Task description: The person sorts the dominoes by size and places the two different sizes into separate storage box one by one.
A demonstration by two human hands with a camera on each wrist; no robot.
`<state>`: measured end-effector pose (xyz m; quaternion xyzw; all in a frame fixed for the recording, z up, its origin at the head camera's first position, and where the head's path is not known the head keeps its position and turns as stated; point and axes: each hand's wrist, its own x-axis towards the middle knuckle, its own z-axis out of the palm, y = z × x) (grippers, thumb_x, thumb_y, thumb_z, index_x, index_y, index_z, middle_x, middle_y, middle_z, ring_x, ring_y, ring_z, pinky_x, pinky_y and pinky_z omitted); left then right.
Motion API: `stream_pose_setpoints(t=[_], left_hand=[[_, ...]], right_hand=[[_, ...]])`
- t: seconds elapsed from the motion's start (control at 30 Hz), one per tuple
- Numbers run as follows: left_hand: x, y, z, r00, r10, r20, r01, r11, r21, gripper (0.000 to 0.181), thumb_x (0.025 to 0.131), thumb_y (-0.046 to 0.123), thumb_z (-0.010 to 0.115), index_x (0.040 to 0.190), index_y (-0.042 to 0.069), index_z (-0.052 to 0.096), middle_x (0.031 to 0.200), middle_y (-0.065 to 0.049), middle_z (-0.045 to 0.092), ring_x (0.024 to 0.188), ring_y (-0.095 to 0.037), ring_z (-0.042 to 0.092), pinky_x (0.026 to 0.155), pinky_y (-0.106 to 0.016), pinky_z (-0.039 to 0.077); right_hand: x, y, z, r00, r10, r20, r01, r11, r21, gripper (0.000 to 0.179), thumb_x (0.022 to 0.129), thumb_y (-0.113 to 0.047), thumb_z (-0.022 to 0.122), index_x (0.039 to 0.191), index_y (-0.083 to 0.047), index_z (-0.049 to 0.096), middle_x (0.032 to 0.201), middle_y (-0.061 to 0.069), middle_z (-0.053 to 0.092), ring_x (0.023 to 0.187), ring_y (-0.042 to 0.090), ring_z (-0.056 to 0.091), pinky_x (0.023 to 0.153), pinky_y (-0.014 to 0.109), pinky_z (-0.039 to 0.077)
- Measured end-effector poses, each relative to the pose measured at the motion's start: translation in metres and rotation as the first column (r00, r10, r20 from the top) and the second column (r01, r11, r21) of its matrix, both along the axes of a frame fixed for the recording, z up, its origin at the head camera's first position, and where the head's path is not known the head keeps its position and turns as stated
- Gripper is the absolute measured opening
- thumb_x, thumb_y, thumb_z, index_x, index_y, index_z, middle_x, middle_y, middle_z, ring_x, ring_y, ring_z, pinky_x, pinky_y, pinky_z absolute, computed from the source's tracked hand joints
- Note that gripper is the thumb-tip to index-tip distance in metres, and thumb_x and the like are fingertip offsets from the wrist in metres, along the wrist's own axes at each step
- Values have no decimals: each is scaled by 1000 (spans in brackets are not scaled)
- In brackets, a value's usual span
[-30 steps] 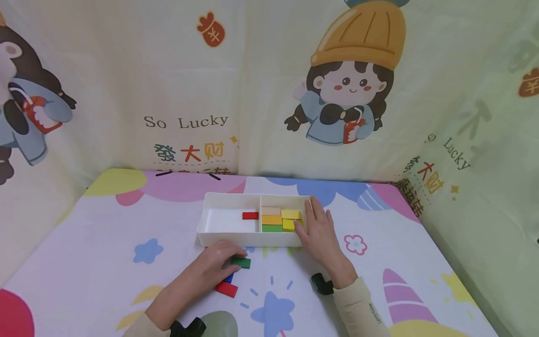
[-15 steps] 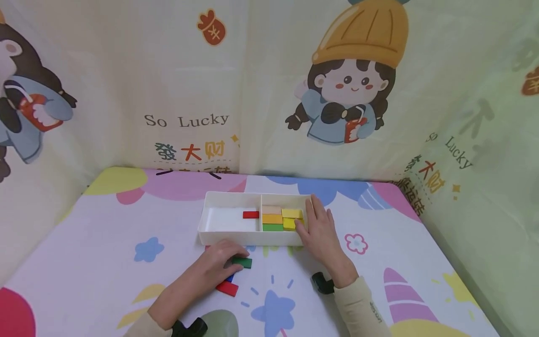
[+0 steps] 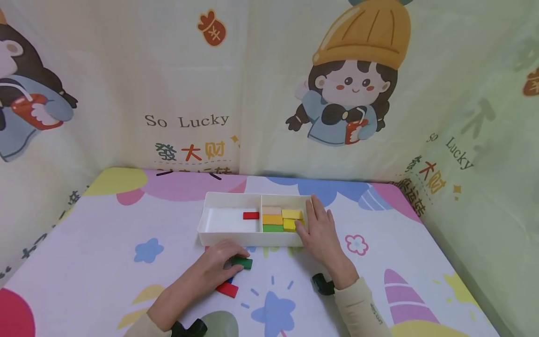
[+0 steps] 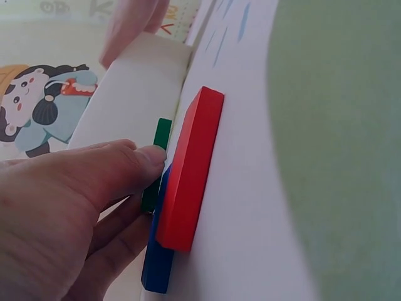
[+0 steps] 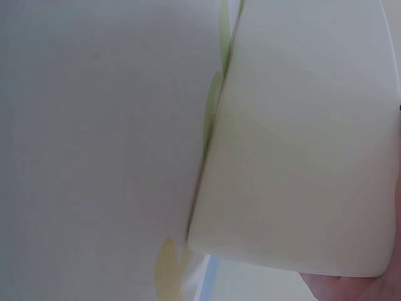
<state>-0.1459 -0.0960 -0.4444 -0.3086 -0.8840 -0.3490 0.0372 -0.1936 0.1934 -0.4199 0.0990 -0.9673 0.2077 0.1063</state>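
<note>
In the head view, my left hand (image 3: 217, 262) pinches a green block (image 3: 245, 263) between thumb and fingers, just in front of a white two-compartment box (image 3: 248, 239). A red block (image 3: 228, 289) lies nearer to me, partly over a blue block (image 4: 158, 269), which my hand mostly hides in the head view. My right hand (image 3: 322, 238) holds the box at its right end, thumb over the near rim and fingers along the end wall. The right wrist view shows mainly the box's outer wall (image 5: 301, 144).
The box's right compartment contains several blocks, including an orange block (image 3: 272, 219), a light green block (image 3: 273, 228) and a yellow block (image 3: 292, 214). One red block (image 3: 251, 216) lies in the left compartment against the divider. A patterned cloth (image 3: 168, 267) covers the table; a printed curtain (image 3: 269, 93) hangs behind.
</note>
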Motion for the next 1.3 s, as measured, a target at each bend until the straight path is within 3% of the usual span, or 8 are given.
stream_pose_setpoints(t=[0.17, 0.53, 0.73, 0.97, 1.3], left_hand=[[-1, -1, 0, 1000, -13, -16, 13, 1000, 6, 27, 83, 10, 79, 109, 12, 72, 105, 4, 71, 99, -13, 65, 86, -26, 59], [1, -3, 3, 1000, -1, 26, 1, 1000, -4, 30, 83, 13, 79, 112, 12, 72, 107, 4, 71, 100, -12, 65, 85, -23, 59], [1, -2, 9, 999, -11, 39, 10, 1000, 10, 30, 84, 14, 79, 113, 12, 72, 107, 6, 72, 99, -10, 65, 85, -22, 58], [4, 0, 16, 1000, -1, -5, 1, 1000, 4, 30, 83, 14, 80, 112, 12, 73, 107, 6, 73, 99, -10, 65, 85, -23, 59], [6, 0, 24, 1000, -4, 16, 4, 999, 35, 30, 84, 12, 79, 113, 12, 72, 109, 6, 72, 100, -10, 65, 86, -24, 59]], right_hand=[[0, -1, 1, 1000, 0, -9, 0, 1000, 1, 70, 99, -32, 52, 154, 3, 26, 164, 20, 20, 151, 38, 20, 121, 63, 15], [2, -3, 3, 1000, 5, -9, -5, 1000, 3, 70, 99, -32, 52, 153, 4, 27, 163, 22, 21, 151, 39, 20, 121, 64, 16], [1, -3, 3, 1000, -1, -9, 1, 1000, 5, 70, 98, -32, 52, 154, 3, 27, 163, 21, 21, 151, 38, 21, 121, 63, 16], [2, -2, 1, 1000, 0, 3, 0, 1000, -6, 70, 99, -32, 51, 154, 3, 27, 164, 20, 20, 151, 38, 20, 121, 63, 15], [2, 1, 1, 1000, 2, -17, -2, 1000, 4, 69, 99, -32, 51, 153, 4, 28, 163, 21, 22, 151, 39, 22, 121, 63, 17]])
